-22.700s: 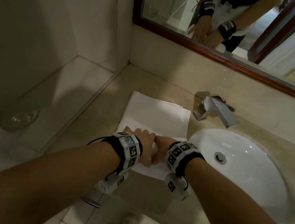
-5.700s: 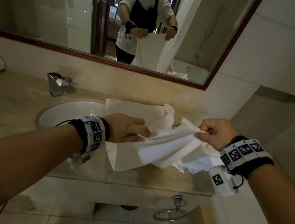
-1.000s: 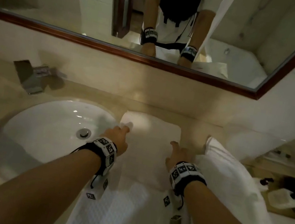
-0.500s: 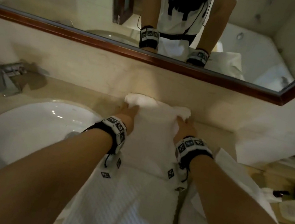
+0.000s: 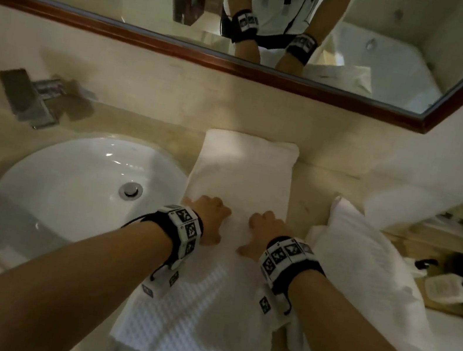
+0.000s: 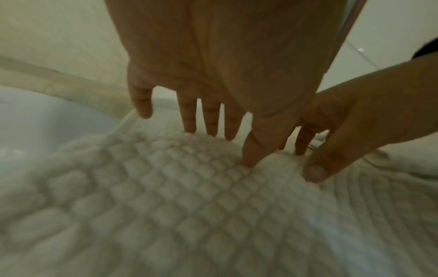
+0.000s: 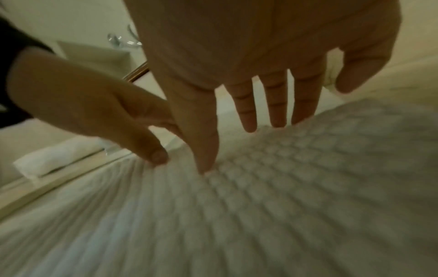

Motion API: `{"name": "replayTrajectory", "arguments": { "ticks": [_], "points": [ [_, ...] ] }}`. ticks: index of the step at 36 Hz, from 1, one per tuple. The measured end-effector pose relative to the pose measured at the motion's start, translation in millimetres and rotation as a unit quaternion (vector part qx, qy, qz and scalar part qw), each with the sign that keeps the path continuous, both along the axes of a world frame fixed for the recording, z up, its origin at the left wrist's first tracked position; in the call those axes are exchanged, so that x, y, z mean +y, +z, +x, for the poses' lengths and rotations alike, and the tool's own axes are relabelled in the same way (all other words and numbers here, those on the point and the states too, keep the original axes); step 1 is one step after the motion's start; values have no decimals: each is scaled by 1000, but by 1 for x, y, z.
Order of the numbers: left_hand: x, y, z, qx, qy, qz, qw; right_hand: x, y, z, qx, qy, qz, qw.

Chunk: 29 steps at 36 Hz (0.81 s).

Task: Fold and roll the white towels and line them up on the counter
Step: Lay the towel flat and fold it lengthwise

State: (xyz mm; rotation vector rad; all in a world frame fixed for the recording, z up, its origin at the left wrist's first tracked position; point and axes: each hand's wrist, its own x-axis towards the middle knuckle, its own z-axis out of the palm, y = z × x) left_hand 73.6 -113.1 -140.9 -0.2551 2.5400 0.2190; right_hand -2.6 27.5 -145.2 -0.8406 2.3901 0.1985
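We find the folded white towel (image 5: 228,236) lying lengthwise on the counter (image 5: 146,126) right of the sink (image 5: 66,192), its near end overhanging. Our left hand (image 5: 210,218) and right hand (image 5: 263,233) press it flat, fingers straight, gripping nothing. Risk: uneven pressure would skew the roll; the overhang could drag it off.

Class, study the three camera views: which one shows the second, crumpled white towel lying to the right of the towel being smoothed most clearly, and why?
The head view: the crumpled towel lies whole on the counter, right of the right hand. The left wrist view catches only a blurred white edge of it; in the right wrist view I cannot pick it out.
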Motion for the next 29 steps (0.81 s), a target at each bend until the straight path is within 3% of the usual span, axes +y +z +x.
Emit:
{"name": "replayTrajectory", "arguments": {
  "ticks": [6, 10, 16, 21, 25, 29],
  "points": [
    [15, 10, 30, -9, -48, -45, 998, 4, 20, 30, 7, 41, 34, 999],
    [21, 25, 50, 2, -76, -47, 996, 11, 34, 50, -31, 28, -15, 999],
    [28, 45, 77, 80, -80, 100, 989, 23, 57, 81, -116, -8, -62, 991],
    [37, 61, 95, 0, -113, 101, 988, 39, 73, 100, -110, 33, -68, 991],
    [43, 71, 104, -19, -162, 26, 986, 45, 82, 111, -113, 50, -86, 989],
    [46, 76, 115, -14, -140, 77, 987, 51, 83, 119, -117, 38, -57, 991]
  ]
}}
